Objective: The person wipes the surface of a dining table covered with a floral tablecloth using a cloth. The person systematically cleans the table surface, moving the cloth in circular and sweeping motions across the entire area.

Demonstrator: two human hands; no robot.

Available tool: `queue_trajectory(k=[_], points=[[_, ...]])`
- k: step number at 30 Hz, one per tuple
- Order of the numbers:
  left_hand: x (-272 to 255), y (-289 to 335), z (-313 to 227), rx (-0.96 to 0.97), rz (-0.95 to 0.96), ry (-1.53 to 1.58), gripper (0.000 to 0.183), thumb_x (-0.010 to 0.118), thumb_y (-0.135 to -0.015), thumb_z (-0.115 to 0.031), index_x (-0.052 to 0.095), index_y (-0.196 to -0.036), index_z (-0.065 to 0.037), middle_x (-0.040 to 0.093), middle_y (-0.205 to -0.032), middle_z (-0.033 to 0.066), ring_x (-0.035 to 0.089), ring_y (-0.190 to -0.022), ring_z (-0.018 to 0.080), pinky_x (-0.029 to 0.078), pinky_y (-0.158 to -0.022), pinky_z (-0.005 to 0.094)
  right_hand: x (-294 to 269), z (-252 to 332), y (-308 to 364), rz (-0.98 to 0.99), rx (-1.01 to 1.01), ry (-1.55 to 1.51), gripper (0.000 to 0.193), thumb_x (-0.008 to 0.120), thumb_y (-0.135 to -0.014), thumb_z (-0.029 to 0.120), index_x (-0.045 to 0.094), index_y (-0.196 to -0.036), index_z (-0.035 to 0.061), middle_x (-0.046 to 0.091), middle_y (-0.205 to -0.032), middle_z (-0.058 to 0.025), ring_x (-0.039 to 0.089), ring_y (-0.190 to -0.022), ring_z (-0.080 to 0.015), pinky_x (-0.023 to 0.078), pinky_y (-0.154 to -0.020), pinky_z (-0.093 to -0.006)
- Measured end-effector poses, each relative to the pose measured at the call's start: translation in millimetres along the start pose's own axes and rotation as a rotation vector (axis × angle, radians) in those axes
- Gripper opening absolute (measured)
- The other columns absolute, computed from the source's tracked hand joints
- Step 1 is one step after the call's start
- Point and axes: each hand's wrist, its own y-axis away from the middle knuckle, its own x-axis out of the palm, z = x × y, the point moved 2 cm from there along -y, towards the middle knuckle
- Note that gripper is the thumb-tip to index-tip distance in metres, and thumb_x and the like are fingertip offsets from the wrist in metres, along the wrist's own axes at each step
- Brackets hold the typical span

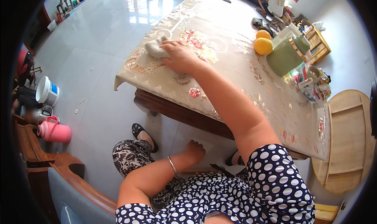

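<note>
My right hand (178,56) reaches far across the table and presses on a crumpled pale grey cloth (156,48). Its fingers are closed over the cloth near the table's left corner. Underneath lies a beige tablecloth (231,72) with red and yellow flower prints and a shiny surface. My left hand (194,152), with a bracelet at the wrist, hangs below the table's near edge. Its fingers are curled in, and nothing shows in them.
Two orange fruits (263,46), a green jar (288,56) and a cluttered group of small items (314,82) stand on the table's right. A round wooden board (345,141) leans beyond. On the left floor are a pink jug (57,130) and a white bucket (47,91); a chair (78,192) is close by.
</note>
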Motion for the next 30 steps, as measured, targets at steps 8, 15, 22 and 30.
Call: queue_trajectory(k=[8,15,22,30], points=[[1.8,-2.8,6.1,0.012,0.074,-0.032,0.029,0.066,-0.078,-0.031,0.064,-0.098,-0.011,0.062,-0.098,0.0074,0.058,-0.096,0.0253,0.042,-0.082,0.0377,-53.9,-86.6,113.1,-0.122,0.373,0.146,0.055,0.057,-0.084,0.032,0.047,-0.132,0.0087,0.042,-0.141,-0.0072,0.038,-0.13,-0.0272,0.03,-0.109,-0.0381],[4.2,-1.8,6.4,0.028,0.084,-0.042,0.03,0.066,-0.078,-0.032,0.064,-0.099,-0.011,0.061,-0.099,0.008,0.058,-0.096,0.0256,0.043,-0.081,0.0378,-103.8,-165.8,306.3,-0.351,0.48,0.139,0.048,0.061,-0.081,0.02,0.052,-0.125,0.0016,0.051,-0.131,-0.0168,0.046,-0.121,-0.0332,0.035,-0.104,-0.039],[14.4,2.0,3.1,0.066,0.07,-0.033,0.02,0.052,-0.081,-0.016,0.066,-0.094,-0.011,0.064,-0.099,0.0082,0.06,-0.094,0.025,0.042,-0.082,0.0395,-157.9,-216.9,511.2,-0.474,0.982,0.23,0.045,0.059,-0.083,0.024,0.054,-0.123,0.0028,0.055,-0.123,-0.0219,0.053,-0.113,-0.0357,0.041,-0.095,-0.0382],[26.5,3.8,3.0,0.061,0.113,-0.093,0.029,0.067,-0.077,-0.031,0.064,-0.097,-0.01,0.062,-0.097,0.0072,0.058,-0.093,0.0247,0.042,-0.079,0.0372,-140.2,-180.7,484.9,-0.419,0.833,0.298,0.042,0.06,-0.083,0.018,0.055,-0.12,-0.0012,0.055,-0.124,-0.02,0.051,-0.116,-0.0342,0.037,-0.101,-0.0375]])
